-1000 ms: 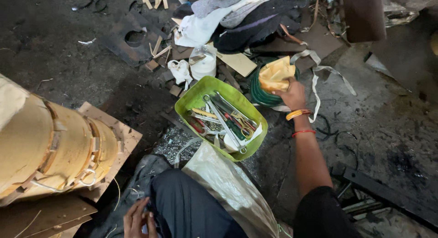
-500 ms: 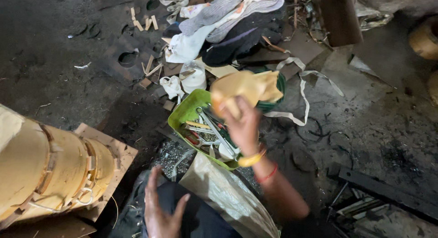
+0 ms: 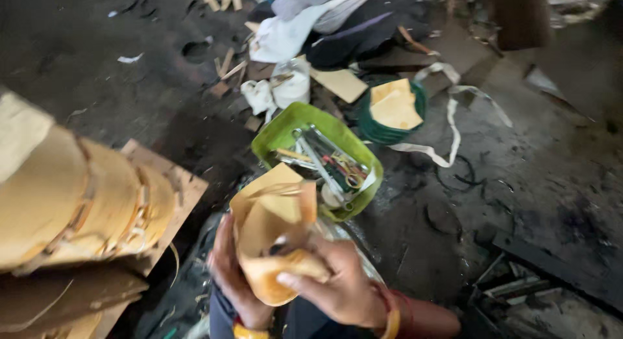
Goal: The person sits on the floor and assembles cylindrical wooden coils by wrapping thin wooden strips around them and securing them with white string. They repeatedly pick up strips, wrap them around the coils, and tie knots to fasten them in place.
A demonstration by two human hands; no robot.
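Both hands meet low in the view on a wad of tan sandpaper sheets (image 3: 276,238): the right hand (image 3: 337,287) has its grip pressed together over the lower folded edge, thumb across the front, while the left hand (image 3: 230,274) cups the back of the wad with its fingers curled behind it, so both are closed on the paper. The sheets look thin, light and floppy, curling and creasing under the fingers; judged from that, they are best taken at the folded bottom edge, where the layers bunch and stay together, since a loose top corner would bend or tear. Just beyond the grip lies a green tray (image 3: 285,128) of hand tools, scissors among them, though blur makes the rest hard to tell. Beyond the tray and to the right of the grip sits a dark green bowl (image 3: 379,128) holding more tan sheets. Left of the grip rests a rounded pale wooden shell (image 3: 71,196), and farthest off a heap of cloth (image 3: 324,21) on the dark floor (image 3: 525,176).
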